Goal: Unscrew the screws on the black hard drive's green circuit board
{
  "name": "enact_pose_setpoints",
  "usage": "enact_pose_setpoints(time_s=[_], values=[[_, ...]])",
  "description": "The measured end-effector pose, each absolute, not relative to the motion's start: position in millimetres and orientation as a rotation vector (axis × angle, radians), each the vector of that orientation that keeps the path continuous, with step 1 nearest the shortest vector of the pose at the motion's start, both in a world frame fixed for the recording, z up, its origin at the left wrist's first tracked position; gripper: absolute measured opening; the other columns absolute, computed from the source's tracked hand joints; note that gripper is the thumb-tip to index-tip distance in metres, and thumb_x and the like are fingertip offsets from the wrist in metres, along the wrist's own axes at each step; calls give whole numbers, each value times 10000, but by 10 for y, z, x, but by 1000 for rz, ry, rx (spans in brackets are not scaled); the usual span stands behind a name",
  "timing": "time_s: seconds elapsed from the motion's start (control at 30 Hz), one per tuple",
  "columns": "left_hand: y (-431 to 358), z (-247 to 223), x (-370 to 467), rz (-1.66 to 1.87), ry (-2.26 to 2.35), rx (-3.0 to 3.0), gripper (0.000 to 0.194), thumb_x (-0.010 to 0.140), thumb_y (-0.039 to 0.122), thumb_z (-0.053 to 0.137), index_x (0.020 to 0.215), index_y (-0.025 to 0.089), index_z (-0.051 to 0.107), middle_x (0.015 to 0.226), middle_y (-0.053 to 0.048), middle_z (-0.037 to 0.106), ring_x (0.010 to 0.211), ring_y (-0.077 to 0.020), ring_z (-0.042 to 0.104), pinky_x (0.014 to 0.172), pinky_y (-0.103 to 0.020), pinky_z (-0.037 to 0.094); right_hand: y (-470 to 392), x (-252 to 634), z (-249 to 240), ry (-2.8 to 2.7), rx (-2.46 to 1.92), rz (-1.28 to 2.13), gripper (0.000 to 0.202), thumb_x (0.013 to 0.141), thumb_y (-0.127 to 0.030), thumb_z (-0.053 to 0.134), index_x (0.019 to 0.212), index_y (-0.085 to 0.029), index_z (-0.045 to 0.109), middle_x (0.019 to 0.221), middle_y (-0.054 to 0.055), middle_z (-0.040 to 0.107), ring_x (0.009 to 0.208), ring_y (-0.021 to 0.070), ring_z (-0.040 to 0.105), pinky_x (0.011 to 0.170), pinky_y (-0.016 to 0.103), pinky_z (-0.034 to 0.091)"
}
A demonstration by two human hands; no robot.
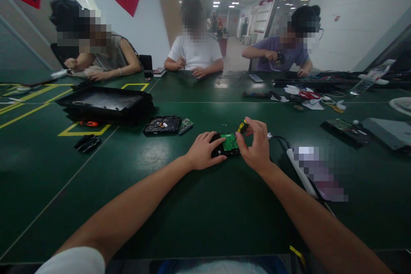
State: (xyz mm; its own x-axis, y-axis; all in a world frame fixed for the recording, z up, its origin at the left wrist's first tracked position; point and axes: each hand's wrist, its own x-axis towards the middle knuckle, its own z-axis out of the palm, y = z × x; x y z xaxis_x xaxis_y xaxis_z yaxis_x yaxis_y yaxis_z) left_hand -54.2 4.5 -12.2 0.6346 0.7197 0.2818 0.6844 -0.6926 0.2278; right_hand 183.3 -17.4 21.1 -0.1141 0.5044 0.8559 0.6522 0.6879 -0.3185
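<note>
**A Count Around the Green Table**

Three other people sit across the table (pixel 199 205). Two hard drives lie near the middle: one (pixel 224 145) under the worker's two hands, one (pixel 162 125) opened beside a single loose circuit board (pixel 186 125). One stack of black trays (pixel 105 105), one pair of red scissors (pixel 308 94), one yellow-handled screwdriver (pixel 242 127).

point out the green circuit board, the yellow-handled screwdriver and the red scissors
green circuit board (pixel 230 141), head view, on its bare green face between the hands
yellow-handled screwdriver (pixel 242 127), head view, on the yellow and black handle
red scissors (pixel 308 94), head view, on the red handles
</note>
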Motion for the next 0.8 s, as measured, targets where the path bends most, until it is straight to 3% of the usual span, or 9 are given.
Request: enact_pose_setpoints(time_s=[0.17,0.4,0.67,0.8], values=[[50,-130,-536,547,1189,2760,778,936,706,607,1568,260,519,1597,-194,436,1447,-422,431,1177,-622,379,-142,1843,180,-1727,-906,-186,619,946,-266,730,1496,-300,448,1253,111,559,1018,255,608,756,437,639],[45,-118,-537,557,1182,2752,774,932,698,619,1568,269,521,1601,-181,439,1443,-418,439,1180,-616,381,-139,1850,154,-1786,-945,-109,660,1024,-247,584,1627,-289,319,1369,149,572,1110,283,653,922,524,631],[54,-130,-543,536,1187,2755,775,944,702,599,1583,276,498,1605,-182,435,1451,-420,430,1180,-626,373,-138,1853,183,-1779,-943,-199,636,980,-318,700,1556,-308,431,1224,106,608,996,260,641,819,471,641],[43,-121,-542,553,1184,2747,775,939,698,608,1579,274,506,1602,-180,438,1452,-422,427,1174,-621,384,-147,1845,178,-1805,-983,-166,668,1029,-309,606,1638,-328,334,1284,122,636,1024,276,675,888,519,638]])
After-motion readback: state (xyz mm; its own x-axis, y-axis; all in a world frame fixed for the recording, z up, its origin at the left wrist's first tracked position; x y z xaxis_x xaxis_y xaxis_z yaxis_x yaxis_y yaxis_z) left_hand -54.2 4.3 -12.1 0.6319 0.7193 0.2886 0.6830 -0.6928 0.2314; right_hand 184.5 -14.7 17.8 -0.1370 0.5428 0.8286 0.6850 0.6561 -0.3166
